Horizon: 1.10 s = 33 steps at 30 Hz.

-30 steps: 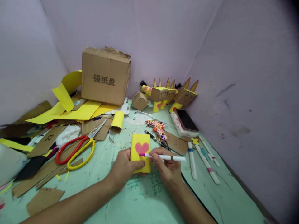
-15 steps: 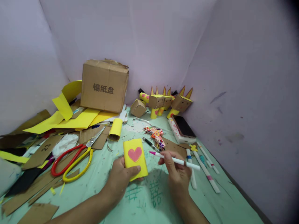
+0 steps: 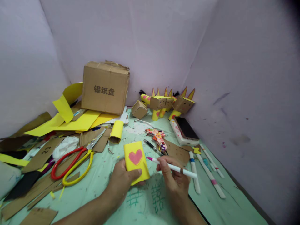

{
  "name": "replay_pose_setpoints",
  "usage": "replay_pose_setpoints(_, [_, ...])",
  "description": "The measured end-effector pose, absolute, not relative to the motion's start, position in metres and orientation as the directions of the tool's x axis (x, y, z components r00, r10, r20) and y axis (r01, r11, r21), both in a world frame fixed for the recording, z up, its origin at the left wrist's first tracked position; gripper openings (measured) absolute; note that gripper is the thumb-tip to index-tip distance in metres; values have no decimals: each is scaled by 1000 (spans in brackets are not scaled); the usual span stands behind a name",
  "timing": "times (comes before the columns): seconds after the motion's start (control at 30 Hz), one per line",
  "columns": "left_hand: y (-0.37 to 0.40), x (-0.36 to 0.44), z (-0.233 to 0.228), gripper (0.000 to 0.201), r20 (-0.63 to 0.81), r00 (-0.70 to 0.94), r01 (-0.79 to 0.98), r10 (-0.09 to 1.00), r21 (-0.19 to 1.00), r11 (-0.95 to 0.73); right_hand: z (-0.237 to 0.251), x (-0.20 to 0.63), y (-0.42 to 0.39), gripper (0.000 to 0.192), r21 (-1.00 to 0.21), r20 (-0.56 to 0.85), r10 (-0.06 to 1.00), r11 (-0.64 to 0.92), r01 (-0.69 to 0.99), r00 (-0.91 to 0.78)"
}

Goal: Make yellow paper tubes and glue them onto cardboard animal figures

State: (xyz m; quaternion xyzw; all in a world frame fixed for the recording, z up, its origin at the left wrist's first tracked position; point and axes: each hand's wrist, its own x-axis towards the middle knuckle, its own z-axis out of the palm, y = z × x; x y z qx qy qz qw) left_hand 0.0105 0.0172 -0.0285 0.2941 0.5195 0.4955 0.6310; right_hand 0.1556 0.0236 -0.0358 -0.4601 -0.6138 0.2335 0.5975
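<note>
Seemingly, colouring the heart (image 3: 135, 157) is in hand, pen (image 3: 172, 167) clear of it.
The left hand (image 3: 120, 178) pinches the yellow piece (image 3: 143, 163), heart above its thumb; the right hand (image 3: 174, 179) grips the pen, tip beside the piece. Another stroke would call for a steady left grip. Fingers behind are mostly hidden; whether it's hollow, I cannot tell.

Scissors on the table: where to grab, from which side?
Probably the scissors by the red handle and yellow handle, from the wearer's side and above: both loops face the wearer, while the blades point away. The left hand is nearer, but holds the yellow piece.
</note>
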Motion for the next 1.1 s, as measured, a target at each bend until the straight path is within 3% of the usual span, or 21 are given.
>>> replay_pose_setpoints(0.37, [18,11,-26,21,-342,-42,-265,939,910,320,-38,152,25,12,-773,610,788,572,275,77])
replay_pose_setpoints(1.1, [18,10,-26,23,-351,-25,-274,936,903,332,-45,151,26,11,-748,629,776,586,313,50])
